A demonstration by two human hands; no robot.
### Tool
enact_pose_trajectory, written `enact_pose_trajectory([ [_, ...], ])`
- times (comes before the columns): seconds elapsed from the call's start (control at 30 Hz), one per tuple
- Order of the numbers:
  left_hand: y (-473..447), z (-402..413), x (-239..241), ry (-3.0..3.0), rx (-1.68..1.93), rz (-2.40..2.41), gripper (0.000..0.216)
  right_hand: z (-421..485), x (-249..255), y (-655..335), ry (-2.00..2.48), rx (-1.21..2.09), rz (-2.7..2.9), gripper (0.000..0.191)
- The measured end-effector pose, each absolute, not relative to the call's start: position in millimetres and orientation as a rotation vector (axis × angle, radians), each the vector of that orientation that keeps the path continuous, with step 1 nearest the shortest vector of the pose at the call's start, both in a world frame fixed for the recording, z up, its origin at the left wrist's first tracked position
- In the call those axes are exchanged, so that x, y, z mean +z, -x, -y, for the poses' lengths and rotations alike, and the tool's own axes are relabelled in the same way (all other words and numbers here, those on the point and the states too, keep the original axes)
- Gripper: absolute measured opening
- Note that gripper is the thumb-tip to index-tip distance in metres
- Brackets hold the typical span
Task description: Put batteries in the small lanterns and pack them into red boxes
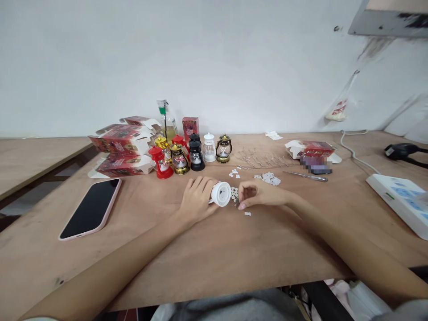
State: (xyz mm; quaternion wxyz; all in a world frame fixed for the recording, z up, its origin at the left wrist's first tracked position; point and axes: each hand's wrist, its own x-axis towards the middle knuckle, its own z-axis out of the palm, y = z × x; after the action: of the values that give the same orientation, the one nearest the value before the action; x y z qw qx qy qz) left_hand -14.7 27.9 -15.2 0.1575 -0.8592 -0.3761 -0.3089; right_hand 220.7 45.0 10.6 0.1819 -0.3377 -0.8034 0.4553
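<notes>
My left hand (199, 198) is wrapped round a small white lantern (221, 194), tipped so that its round base faces me. The base shows an open recess with small dark spots in it. Just right of it, my right hand (256, 194) is closed in a pinch, with a small greyish button cell (237, 202) at its fingertips, partly hidden. Several loose button cells (234, 192) lie on the table between both hands. A small white plastic tab (248, 214) rests below my right hand, and a pile of white tabs (270, 179) sits behind it.
Several small lanterns (196, 156) in red, gold, black, white and bronze stand at the back. Opened red boxes (117, 142) and a phone (92, 208) lie left. Wire handles (264, 159), a screwdriver (306, 175) and a power strip (399, 200) are on the right.
</notes>
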Motion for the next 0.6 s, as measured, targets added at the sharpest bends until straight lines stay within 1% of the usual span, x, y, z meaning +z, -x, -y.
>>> enact_pose_trajectory([
  [0.1, 14.7, -27.4, -14.9, 2.449, -0.875, 1.065, 0.028, -50.9, 13.8, -228.4, 0.957, 1.358, 2.520, 0.036],
  [0.23, 15.4, -26.9, -14.4, 2.454, -0.864, 1.062, 0.027, -49.1, 14.5, -227.0, 0.962, 1.205, 2.647, 0.042],
  [0.4, 15.6, -27.5, -14.7, 2.458, -0.861, 1.043, 0.027, -50.3, 13.2, -229.3, 1.062, 0.998, 2.736, 0.037],
  [0.6, 15.1, -27.7, -14.3, 2.465, -0.863, 1.047, 0.028, -48.9, 17.0, -227.6, 1.027, 0.991, 2.746, 0.032],
])
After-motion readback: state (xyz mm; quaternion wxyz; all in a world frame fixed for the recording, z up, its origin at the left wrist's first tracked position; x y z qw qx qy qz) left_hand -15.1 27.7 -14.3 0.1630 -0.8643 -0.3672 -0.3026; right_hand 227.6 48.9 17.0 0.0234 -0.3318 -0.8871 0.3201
